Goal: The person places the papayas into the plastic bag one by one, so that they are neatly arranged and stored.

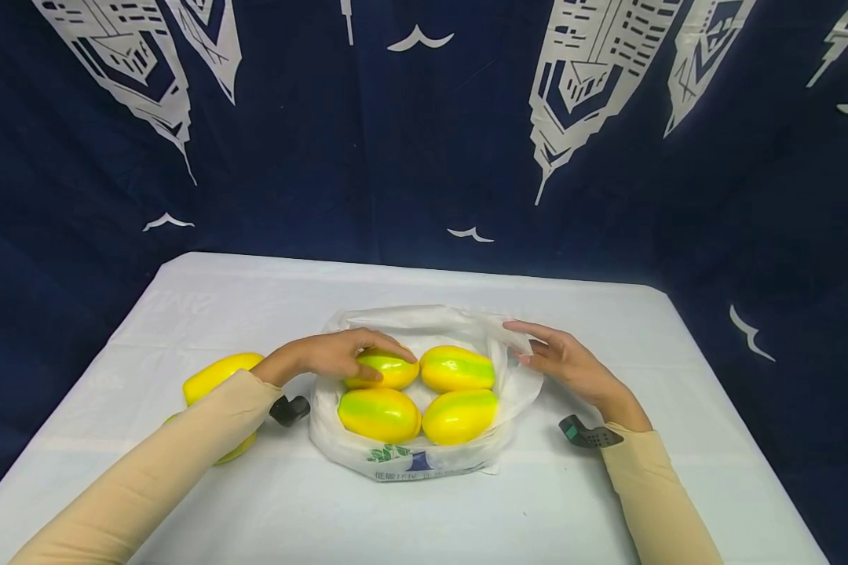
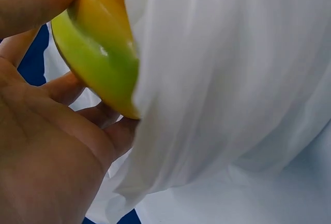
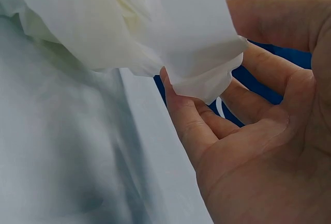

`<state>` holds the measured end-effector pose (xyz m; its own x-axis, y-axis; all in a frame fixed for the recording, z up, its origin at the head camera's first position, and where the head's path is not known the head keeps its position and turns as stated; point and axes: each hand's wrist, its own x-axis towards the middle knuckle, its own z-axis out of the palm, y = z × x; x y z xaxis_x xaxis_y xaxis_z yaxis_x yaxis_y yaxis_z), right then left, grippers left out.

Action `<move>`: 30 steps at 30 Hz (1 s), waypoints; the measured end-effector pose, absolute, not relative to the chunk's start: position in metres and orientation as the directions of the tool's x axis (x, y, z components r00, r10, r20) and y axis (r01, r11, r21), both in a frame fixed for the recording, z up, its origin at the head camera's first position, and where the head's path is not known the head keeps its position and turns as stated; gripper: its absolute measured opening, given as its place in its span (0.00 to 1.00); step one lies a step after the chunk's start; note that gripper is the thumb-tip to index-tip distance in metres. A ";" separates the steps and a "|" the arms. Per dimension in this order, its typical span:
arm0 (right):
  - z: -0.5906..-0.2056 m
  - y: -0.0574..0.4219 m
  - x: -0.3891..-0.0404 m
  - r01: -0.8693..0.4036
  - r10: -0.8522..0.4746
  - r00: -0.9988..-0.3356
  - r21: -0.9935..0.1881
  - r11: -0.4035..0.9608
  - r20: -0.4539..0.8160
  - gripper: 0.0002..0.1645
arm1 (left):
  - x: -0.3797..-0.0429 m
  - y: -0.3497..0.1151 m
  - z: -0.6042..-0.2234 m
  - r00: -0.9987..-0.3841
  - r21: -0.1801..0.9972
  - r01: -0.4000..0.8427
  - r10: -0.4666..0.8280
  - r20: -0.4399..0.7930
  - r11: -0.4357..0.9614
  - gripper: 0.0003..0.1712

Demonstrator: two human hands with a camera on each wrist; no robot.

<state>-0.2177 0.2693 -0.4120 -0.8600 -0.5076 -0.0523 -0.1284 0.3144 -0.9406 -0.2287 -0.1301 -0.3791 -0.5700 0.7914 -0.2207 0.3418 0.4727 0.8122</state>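
A white plastic bag [image 1: 413,463] lies with its mouth wide, several oval yellow-green fruits [image 1: 458,417] inside in two rows. My left hand [image 1: 332,355] reaches over its left rim and grips the back left fruit [image 1: 389,367], thumb on the near side and fingers across the top. In the left wrist view this glossy fruit [image 2: 98,48] sits between thumb and fingers, partly covered by the bag's side [image 2: 207,79]. At the right rim, my right hand [image 1: 572,367] holds the bag's edge [image 3: 204,74] between thumb and fingers.
More yellow fruit [image 1: 219,377] lies left of the bag, partly behind the left forearm. A white cloth covers the table [image 1: 572,502]; a dark blue printed curtain [image 1: 367,157] hangs behind it. Each wrist wears a black camera mount [image 1: 586,433].
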 end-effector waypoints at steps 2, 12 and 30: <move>-0.412 0.269 -0.218 -0.127 -0.505 -0.861 -0.940 0.317 -0.054 0.34 | -0.228 -0.129 -0.380 -0.565 0.813 0.343 0.795 -0.221 0.470 0.31; -0.411 0.269 -0.218 -0.131 -0.503 -0.863 -0.937 0.324 -0.054 0.34 | -0.225 -0.128 -0.379 -0.596 0.781 0.344 0.764 -0.248 0.521 0.31; -0.412 0.271 -0.218 -0.123 -0.494 -0.867 -0.932 0.342 -0.067 0.33 | -0.223 -0.130 -0.369 -0.633 0.775 0.351 0.743 -0.218 0.526 0.34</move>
